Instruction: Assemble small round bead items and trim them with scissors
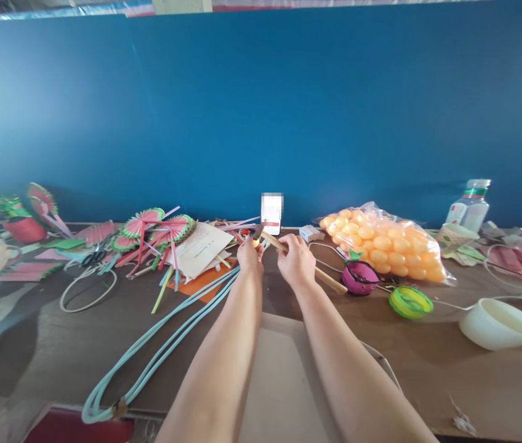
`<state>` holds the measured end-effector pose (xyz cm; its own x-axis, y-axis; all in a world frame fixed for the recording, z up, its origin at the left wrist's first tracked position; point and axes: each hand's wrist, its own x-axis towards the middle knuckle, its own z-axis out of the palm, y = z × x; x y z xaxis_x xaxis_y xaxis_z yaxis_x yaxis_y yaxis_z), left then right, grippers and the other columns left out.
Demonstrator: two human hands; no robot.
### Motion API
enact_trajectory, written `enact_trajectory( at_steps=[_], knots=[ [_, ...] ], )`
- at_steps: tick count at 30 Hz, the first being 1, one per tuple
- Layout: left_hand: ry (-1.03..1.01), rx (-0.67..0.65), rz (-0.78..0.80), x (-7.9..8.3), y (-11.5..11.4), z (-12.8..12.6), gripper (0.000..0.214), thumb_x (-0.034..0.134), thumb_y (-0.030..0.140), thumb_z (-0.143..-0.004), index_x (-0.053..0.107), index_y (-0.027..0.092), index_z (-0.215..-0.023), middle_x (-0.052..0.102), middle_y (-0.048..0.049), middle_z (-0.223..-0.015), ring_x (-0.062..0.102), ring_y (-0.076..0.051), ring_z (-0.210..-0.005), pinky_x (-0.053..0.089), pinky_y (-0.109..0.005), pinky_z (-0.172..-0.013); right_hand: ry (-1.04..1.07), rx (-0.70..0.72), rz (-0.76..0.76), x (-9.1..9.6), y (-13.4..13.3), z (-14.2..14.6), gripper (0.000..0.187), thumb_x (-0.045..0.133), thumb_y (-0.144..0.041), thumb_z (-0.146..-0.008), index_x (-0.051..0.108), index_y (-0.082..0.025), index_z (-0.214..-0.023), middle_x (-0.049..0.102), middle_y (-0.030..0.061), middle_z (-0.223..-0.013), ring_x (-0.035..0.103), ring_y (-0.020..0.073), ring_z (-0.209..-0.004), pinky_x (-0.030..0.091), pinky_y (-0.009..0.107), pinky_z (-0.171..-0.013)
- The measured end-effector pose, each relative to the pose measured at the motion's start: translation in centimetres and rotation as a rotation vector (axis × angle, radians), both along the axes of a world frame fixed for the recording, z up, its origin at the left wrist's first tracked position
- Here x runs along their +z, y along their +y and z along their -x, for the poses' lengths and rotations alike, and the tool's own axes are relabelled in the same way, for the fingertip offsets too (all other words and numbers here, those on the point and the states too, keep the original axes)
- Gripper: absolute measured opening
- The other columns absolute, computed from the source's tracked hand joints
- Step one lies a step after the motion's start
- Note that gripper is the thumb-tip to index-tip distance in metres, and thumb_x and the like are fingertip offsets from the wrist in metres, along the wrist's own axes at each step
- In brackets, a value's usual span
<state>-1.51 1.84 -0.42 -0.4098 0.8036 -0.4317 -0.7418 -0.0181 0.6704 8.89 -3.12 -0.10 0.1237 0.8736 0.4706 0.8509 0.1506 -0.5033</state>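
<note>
Two bare arms (224, 357) reach up from the bottom, with a flat tan board (284, 369) between them. The left hand (250, 255) is curled up, and its fingers pinch a small, dark, narrow piece (258, 231); I can't tell what it is. The right hand (298, 261) is closed around a long, flat, tan stick (331, 280) that looks like wood. The stick's far tip is close to the dark piece, but I can't tell if they touch. I think the step now is working on the stick with both hands. The next move seems to call for a firm left hold and a slow right hand. The stick's near end is just beside a round purple basket (359, 282), so a push to the right could bump it. On the left, a loop of light blue tubes (93, 403) pokes past the front edge of the brown table (418, 375). A tall blue wall (265, 104) stops big reaches forward. The best room looks to be right of the arms.
</note>
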Motion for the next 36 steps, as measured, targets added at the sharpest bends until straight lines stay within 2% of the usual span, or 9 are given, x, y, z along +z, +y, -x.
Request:
enact_trajectory(
  at_steps=[4, 8, 12, 17, 21, 25, 32, 36],
  knots=[
    [0.014, 0.008, -0.015, 0.0, 0.1, 0.0, 0.01, 0.057, 0.024, -0.095, 0.06, 0.016, -0.089, 0.058, -0.0011, -0.074, 0.058, -0.007, -0.06, 0.053, -0.018, -0.064, 0.033, -0.018, -0.05, 0.1, -0.1, 0.1, 0.019, 0.056, -0.021, -0.088, 0.063, -0.025, -0.105, 0.064, 0.0058, -0.11, 0.06, 0.0216, -0.094, 0.041, 0.031, -0.074],
    [-0.01, 0.007, -0.01, -0.1, 0.2, 0.0, 0.01, 0.058, 0.024, -0.095, 0.058, 0.016, -0.089, 0.058, -0.0013, -0.075, 0.058, -0.007, -0.059, 0.051, -0.017, -0.061, 0.017, 0.009, -0.009, 0.2, -0.2, 0.1, 0.019, 0.058, -0.019, -0.086, 0.063, -0.025, -0.104, 0.064, 0.0052, -0.109, 0.06, 0.0213, -0.091, 0.042, 0.031, -0.073],
    [-0.001, 0.016, -0.02, -0.2, 0.3, 0.0, 0.009, 0.059, 0.023, -0.094, 0.058, 0.015, -0.089, 0.058, -0.0013, -0.075, 0.056, -0.006, -0.057, 0.05, -0.016, -0.058, 0.024, -0.016, -0.033, 0.2, -0.1, 0.1, 0.019, 0.056, -0.02, -0.088, 0.063, -0.024, -0.105, 0.064, 0.0061, -0.11, 0.06, 0.0215, -0.093, 0.042, 0.031, -0.074],
    [0.001, 0.005, -0.017, -0.2, 0.2, 0.0, 0.012, 0.057, 0.024, -0.095, 0.058, 0.015, -0.086, 0.058, -0.0016, -0.074, 0.056, -0.006, -0.056, 0.049, -0.016, -0.057, 0.027, 0.01, 0.005, 0.0, 0.0, 0.1, 0.019, 0.058, -0.018, -0.085, 0.063, -0.025, -0.103, 0.064, 0.0052, -0.109, 0.061, 0.0218, -0.092, 0.042, 0.031, -0.073],
    [0.005, 0.032, -0.023, -0.1, 0.3, -0.1, 0.01, 0.057, 0.021, -0.095, 0.057, 0.015, -0.087, 0.059, -0.0017, -0.076, 0.055, -0.006, -0.055, 0.048, -0.016, -0.057, 0.058, -0.013, -0.038, 0.0, 0.0, 0.1, 0.02, 0.057, -0.02, -0.087, 0.062, -0.025, -0.105, 0.064, 0.0058, -0.11, 0.061, 0.0219, -0.094, 0.043, 0.031, -0.074],
    [-0.011, 0.009, -0.018, -0.1, 0.3, -0.1, 0.012, 0.057, 0.024, -0.095, 0.057, 0.015, -0.087, 0.059, -0.0018, -0.077, 0.055, -0.006, -0.056, 0.048, -0.016, -0.056, 0.042, 0.011, -0.007, -0.1, 0.1, 0.2, 0.02, 0.058, -0.019, -0.085, 0.063, -0.025, -0.103, 0.064, 0.0056, -0.109, 0.061, 0.0222, -0.094, 0.043, 0.031, -0.073],
    [-0.113, -0.015, -0.095, 0.4, -0.1, -0.1, 0.007, 0.054, 0.02, -0.096, 0.058, 0.015, -0.091, 0.059, -0.0018, -0.076, 0.058, -0.007, -0.058, 0.05, -0.016, -0.057, 0.183, -0.033, -0.108, 0.0, 0.2, -0.1, 0.021, 0.058, -0.021, -0.085, 0.062, -0.023, -0.106, 0.065, 0.007, -0.111, 0.061, 0.0242, -0.098, 0.044, 0.033, -0.077],
    [-0.161, -0.039, -0.096, 0.7, -0.3, -0.1, 0.012, 0.054, 0.022, -0.096, 0.057, 0.015, -0.087, 0.059, -0.0024, -0.075, 0.058, -0.007, -0.059, 0.05, -0.016, -0.057, 0.209, -0.04, -0.142, 0.1, 0.2, -0.2, 0.021, 0.058, -0.019, -0.084, 0.063, -0.022, -0.104, 0.066, 0.0082, -0.112, 0.061, 0.0247, -0.098, 0.044, 0.034, -0.077]
  ],
)
